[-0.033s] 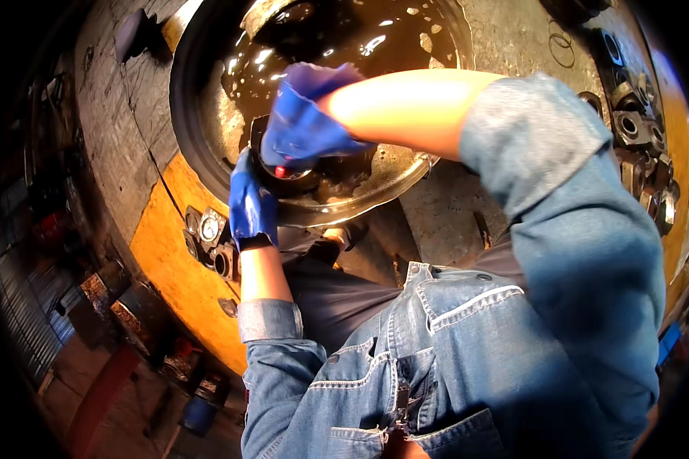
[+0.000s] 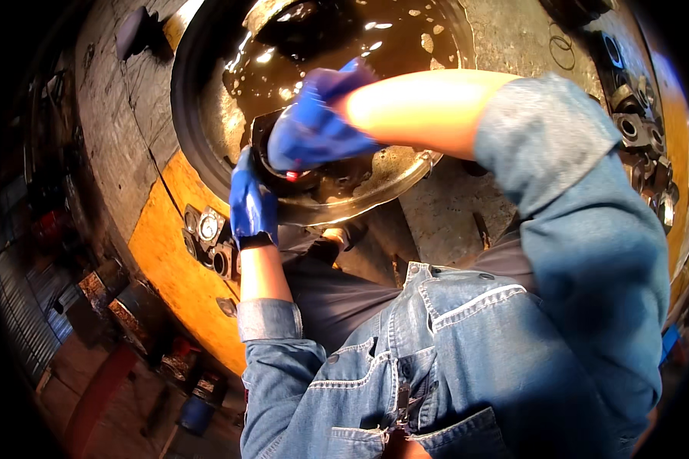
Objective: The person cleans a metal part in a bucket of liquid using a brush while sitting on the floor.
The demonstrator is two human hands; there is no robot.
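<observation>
At the near-left side of the round basin (image 2: 344, 210) of brown liquid (image 2: 402, 47), the gloved left hand (image 2: 253, 200) grips the dark metal part (image 2: 261, 133) by its edge, while the right hand (image 2: 320, 121) bends over it, a red piece (image 2: 292, 176) showing beneath, its own grip hidden.

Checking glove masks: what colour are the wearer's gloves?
Both the left glove and the right glove are blue; best seen in the head view.
</observation>
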